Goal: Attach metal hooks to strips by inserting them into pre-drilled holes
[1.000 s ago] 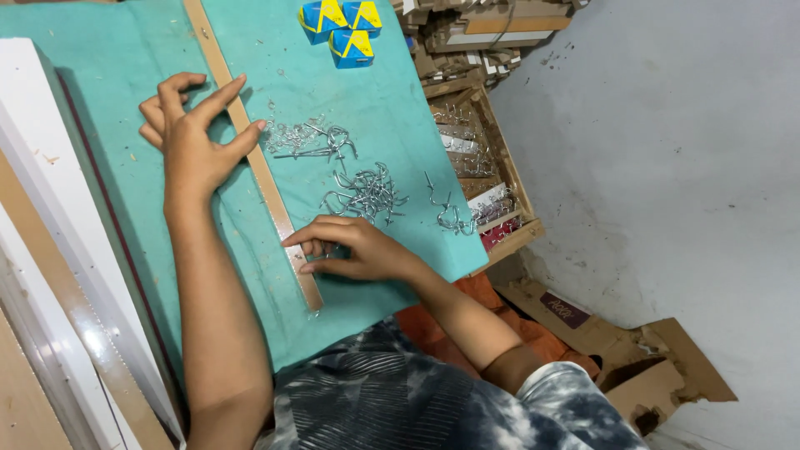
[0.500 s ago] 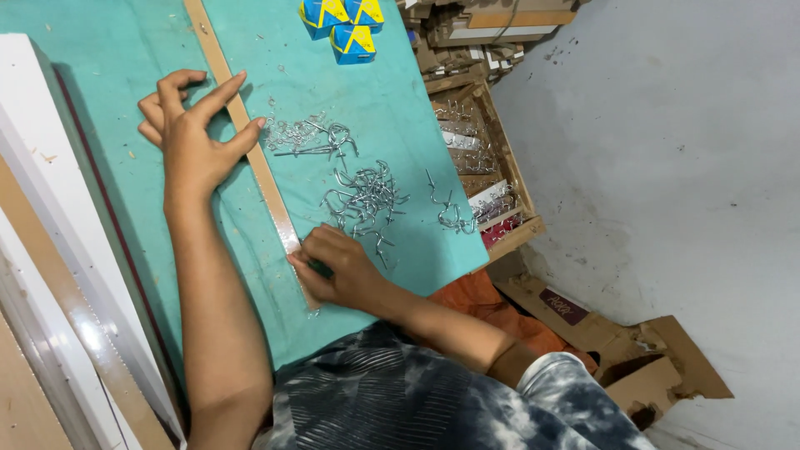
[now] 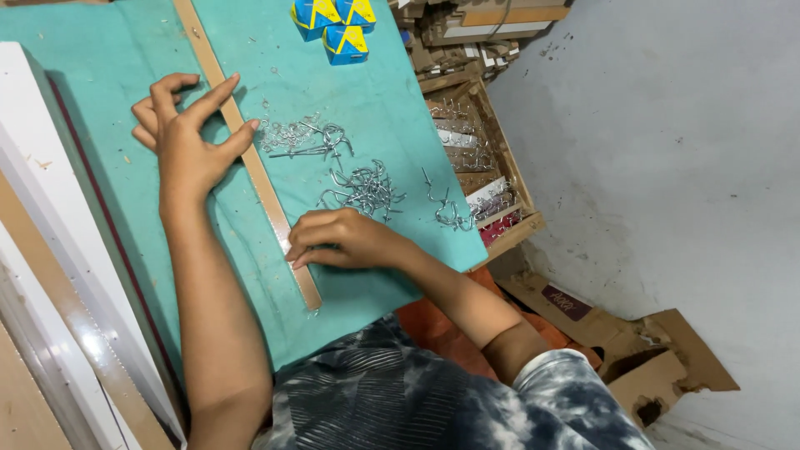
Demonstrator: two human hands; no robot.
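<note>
Two hands rest on a long wooden strip (image 3: 250,162) that lies lengthwise on the teal table cover (image 3: 100,58): the left hand (image 3: 187,137) presses its upper part with fingers spread, and the right hand (image 3: 342,237) sits curled at its lower part, fingertips bunched against the wood, though I cannot tell what, if anything, they pinch. Just beyond the right hand lies a heap of small metal hooks (image 3: 367,187), with more hooks (image 3: 300,137) near the left hand. Three blue-and-yellow boxes (image 3: 333,21) stand at the far edge, and an open cardboard carton (image 3: 483,167) sits beside the table.
</note>
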